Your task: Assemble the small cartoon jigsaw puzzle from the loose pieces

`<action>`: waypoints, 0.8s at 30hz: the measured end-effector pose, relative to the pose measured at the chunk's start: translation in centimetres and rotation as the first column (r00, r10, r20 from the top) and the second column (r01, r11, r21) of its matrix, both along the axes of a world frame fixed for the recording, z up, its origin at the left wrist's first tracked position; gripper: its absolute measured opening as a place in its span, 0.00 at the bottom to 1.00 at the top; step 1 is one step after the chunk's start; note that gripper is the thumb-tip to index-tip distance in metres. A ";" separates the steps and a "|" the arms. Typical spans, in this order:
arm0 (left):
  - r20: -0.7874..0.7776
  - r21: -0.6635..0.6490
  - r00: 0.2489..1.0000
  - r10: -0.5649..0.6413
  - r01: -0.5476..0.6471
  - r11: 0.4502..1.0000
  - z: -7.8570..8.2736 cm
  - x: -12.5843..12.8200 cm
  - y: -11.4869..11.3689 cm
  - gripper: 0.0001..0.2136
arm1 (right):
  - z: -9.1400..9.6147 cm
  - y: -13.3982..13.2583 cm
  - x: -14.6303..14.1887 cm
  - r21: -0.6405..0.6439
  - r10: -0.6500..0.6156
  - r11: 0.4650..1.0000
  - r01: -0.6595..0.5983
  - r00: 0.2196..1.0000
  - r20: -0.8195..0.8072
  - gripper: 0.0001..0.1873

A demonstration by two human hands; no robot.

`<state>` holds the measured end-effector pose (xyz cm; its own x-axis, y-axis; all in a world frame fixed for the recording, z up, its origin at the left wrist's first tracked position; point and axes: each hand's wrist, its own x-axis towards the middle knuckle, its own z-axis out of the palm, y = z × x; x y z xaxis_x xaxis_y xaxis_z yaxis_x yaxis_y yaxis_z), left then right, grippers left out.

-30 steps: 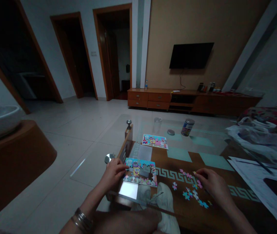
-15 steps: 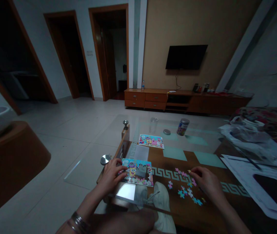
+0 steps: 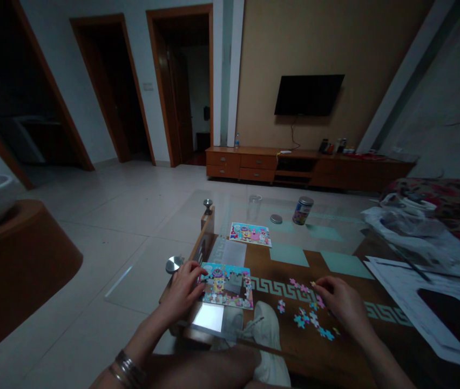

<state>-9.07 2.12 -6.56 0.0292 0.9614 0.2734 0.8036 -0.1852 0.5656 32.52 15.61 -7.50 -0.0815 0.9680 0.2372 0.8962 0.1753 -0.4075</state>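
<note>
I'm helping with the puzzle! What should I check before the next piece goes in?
1. Left hand touching the left edge of the colourful cardboard jigsaw puzzle: ok.
2. Dark gaps left in that puzzle for pieces: ok, some show.
3. Small pink and blue jigsaw pieces lying on the brown patterned table top: ok.
4. Right hand holding a piece: cannot tell, the fingers hide it.
5. Colourful picture card lying flat on the glass beyond the puzzle: ok.
</note>
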 end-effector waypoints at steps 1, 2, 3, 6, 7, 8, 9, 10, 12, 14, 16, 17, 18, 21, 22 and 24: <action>-0.003 0.002 1.000 0.000 0.000 1.000 0.0 0.1 0.0 0.09 | 0.0 0.0 0.0 -0.001 -0.006 1.000 0.006 1.000 0.001 0.14; -0.009 0.002 1.000 0.000 0.000 1.000 0.0 0.1 0.0 0.09 | -0.1 0.0 0.0 -0.001 -0.009 1.000 0.009 1.000 0.001 0.14; -0.014 0.003 1.000 0.000 0.000 1.000 0.0 0.1 0.0 0.09 | -0.1 0.0 0.1 -0.001 -0.006 1.000 0.006 1.000 -0.001 0.14; -0.026 0.007 1.000 0.003 -0.003 1.000 0.0 0.2 0.0 0.10 | -0.2 0.1 0.1 0.002 0.016 1.000 -0.016 1.000 -0.010 0.15; -0.028 0.005 1.000 0.003 -0.003 1.000 0.1 0.2 0.0 0.10 | -0.3 0.2 0.1 0.002 0.022 1.000 -0.022 1.000 -0.012 0.15; -0.031 0.001 1.000 0.004 -0.004 1.000 0.1 0.2 0.0 0.10 | -0.3 0.2 0.1 0.001 0.023 1.000 -0.023 1.000 -0.014 0.15; -0.033 -0.003 0.999 0.005 -0.005 1.000 0.1 0.2 -0.1 0.10 | -0.3 0.2 0.1 0.000 0.023 1.000 -0.023 1.000 -0.016 0.15; -0.035 -0.005 0.999 0.005 -0.005 1.000 0.0 0.2 -0.1 0.10 | -0.2 0.1 0.1 -0.001 0.020 1.000 -0.020 1.000 -0.016 0.14; -0.036 0.004 0.999 0.004 -0.004 1.000 -0.1 0.1 -0.1 0.10 | 0.0 0.0 0.0 -0.011 0.015 1.000 -0.015 1.000 -0.020 0.13; -0.030 0.024 1.000 0.000 0.000 1.000 -0.4 -0.1 0.0 0.11 | 0.3 -0.3 -0.2 -0.024 0.006 1.000 -0.006 1.000 -0.025 0.13; -0.024 0.035 1.000 -0.004 0.005 0.999 -0.7 -0.4 0.1 0.11 | 0.7 -0.7 -0.4 -0.024 0.013 1.000 -0.014 0.999 -0.040 0.12; -0.023 0.043 1.000 -0.006 0.007 0.999 -0.9 -0.5 0.2 0.11 | 0.8 -0.9 -0.5 -0.019 0.004 1.000 -0.005 0.999 -0.043 0.12; -0.024 0.053 1.000 -0.009 0.011 0.999 -1.1 -0.7 0.3 0.12 | 0.9 -1.0 -0.6 -0.015 0.002 1.000 -0.002 0.999 -0.047 0.12; -0.033 0.088 0.999 -0.024 0.027 0.996 -1.5 -1.1 0.6 0.12 | 1.0 -1.2 -0.6 -0.004 0.009 1.000 -0.010 0.997 -0.080 0.12; -0.032 0.099 0.999 -0.027 0.030 0.995 -1.6 -1.2 0.7 0.12 | 0.9 -1.1 -0.6 -0.002 0.012 1.000 -0.012 0.994 -0.105 0.12; -0.025 0.120 0.999 -0.025 0.028 0.992 -1.9 -1.5 0.9 0.12 | 0.9 -0.9 -0.2 0.003 -0.001 1.000 0.001 0.984 -0.180 0.13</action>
<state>-10.58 2.97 -8.44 0.0616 0.9203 0.3862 0.8102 -0.2721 0.5192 32.34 14.68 -6.63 -0.0364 0.9674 0.2507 0.8083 0.1760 -0.5618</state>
